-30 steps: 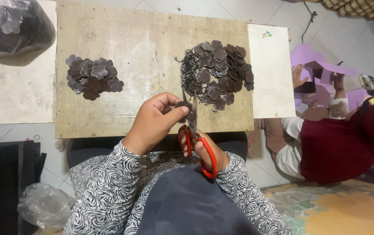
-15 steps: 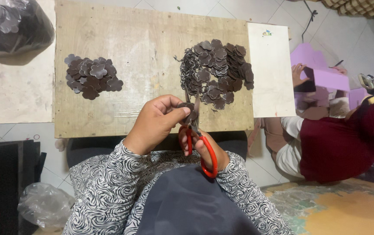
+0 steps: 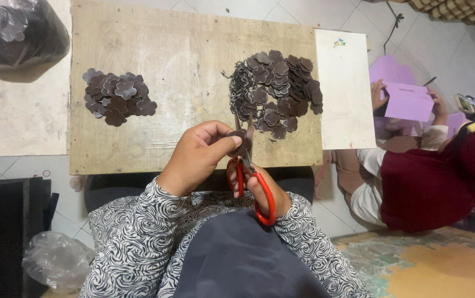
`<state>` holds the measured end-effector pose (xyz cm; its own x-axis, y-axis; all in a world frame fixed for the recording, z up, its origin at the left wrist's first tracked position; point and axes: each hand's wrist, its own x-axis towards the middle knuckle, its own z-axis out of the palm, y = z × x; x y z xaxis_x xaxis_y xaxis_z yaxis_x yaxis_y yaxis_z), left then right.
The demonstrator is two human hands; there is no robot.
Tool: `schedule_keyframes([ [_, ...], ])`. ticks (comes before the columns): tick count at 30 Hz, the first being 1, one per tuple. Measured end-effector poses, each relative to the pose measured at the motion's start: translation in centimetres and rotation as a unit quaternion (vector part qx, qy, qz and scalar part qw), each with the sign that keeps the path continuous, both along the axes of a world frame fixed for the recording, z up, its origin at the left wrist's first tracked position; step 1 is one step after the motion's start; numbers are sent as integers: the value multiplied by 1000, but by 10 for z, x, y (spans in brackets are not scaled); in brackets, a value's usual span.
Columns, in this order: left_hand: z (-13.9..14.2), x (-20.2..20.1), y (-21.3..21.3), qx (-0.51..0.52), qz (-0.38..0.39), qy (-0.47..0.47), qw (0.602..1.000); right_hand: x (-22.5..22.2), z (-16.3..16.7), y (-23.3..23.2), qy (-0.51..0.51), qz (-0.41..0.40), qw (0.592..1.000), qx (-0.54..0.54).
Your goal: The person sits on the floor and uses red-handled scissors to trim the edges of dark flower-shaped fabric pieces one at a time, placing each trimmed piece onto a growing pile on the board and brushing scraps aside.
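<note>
At the near edge of a wooden board (image 3: 193, 60), the left hand (image 3: 196, 160) is pinching a small dark flower-shaped piece (image 3: 241, 142) between thumb and fingertips, the fingers curled in narrow around it. The piece is sitting at the tips of those fingers, sticking out to their right, just over the board's front edge. The right hand (image 3: 256, 185) is lying just beneath and to the right of it, fingers threaded through the red handles of a pair of scissors (image 3: 254, 185) and closed around them. The blades are pointing up away from the body and meeting the dark piece; how far apart the blades are standing cannot be told, since the piece and the fingertips are covering them.

Just beyond the scissors, a large heap of dark flower shapes (image 3: 276, 91) is lying on the right part of the board, with thin offcuts trailing along its left side. A smaller heap (image 3: 117, 96) is resting well apart on the left part of the board. A white panel (image 3: 345, 99) is lying against the board's right side. Further right, another person in a dark red top (image 3: 430, 182) is sitting on the floor, handling purple paper (image 3: 408, 102).
</note>
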<state>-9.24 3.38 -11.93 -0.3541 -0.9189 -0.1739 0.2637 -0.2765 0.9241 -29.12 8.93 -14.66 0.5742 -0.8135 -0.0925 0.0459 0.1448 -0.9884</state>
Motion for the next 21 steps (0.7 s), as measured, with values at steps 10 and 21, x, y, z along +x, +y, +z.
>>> schedule_keyframes([
  [10,-2,-2,0,-10,17,18,1000,5,-10,6,-76,-53,995,45],
  [21,-7,1,-2,0,32,20,999,3,-6,4,-33,-54,997,33],
])
